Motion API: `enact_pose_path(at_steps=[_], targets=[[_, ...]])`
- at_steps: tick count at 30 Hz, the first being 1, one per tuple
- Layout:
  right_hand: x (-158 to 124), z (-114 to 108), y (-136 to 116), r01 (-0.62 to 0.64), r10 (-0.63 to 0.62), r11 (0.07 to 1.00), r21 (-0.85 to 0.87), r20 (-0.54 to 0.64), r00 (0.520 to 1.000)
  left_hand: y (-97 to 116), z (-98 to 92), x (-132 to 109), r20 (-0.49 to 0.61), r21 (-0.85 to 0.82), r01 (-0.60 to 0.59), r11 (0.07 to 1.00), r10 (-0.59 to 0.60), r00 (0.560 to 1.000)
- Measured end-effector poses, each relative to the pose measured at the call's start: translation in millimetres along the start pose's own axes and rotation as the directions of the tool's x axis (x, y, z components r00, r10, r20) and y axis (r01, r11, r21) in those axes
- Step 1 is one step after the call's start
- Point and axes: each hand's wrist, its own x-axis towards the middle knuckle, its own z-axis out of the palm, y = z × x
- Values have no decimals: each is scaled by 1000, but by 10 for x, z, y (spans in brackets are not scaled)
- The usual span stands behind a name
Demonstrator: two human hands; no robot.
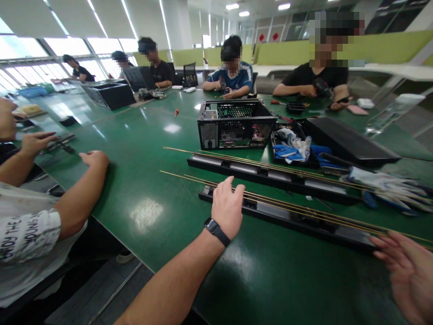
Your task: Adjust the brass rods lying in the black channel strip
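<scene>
A long black channel-shaped rail with pale strips inside lies slantwise on the table, and thin brass-coloured rods run along its top. My left hand, with a black watch on the wrist, is curled over the rail near its left end; its palm side is hidden. At the rail's right end is my right hand, slightly blurred, with fingers stretched and apart beside the rail and rods. Behind lies a second black rail with further brass-coloured rods along it.
An open black computer case stands behind the rails. To its right are a tray with blue-and-white gloves, a black panel and more gloves. A co-worker's arm rests at left. Several people sit around the green table.
</scene>
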Motion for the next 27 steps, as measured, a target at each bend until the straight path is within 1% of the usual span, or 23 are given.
enact_pose_path(at_steps=[4, 8, 15, 20, 27], targets=[[5, 2, 5, -8, 8, 1000, -13, 9, 1000, -9, -9, 5, 1, -1, 20, 1000, -20, 1000], [-22, 17, 15, 14, -14, 1000, -21, 13, 1000, -23, -2, 4, 1, 8, 25, 1000, -25, 1000], [-89, 57, -29, 20, -20, 1000, -16, 13, 1000, -2, -1, -7, -7, 28, 33, 999, -33, 999], [-47, 18, 27, 56, -56, 998, -18, 26, 998, -1, 2, -4, -5, 26, 44, 999, -44, 999], [-90, 38, -33, 6, -5, 1000, -28, 26, 1000, -2, -16, 1, -7, 22, 35, 999, -35, 999]])
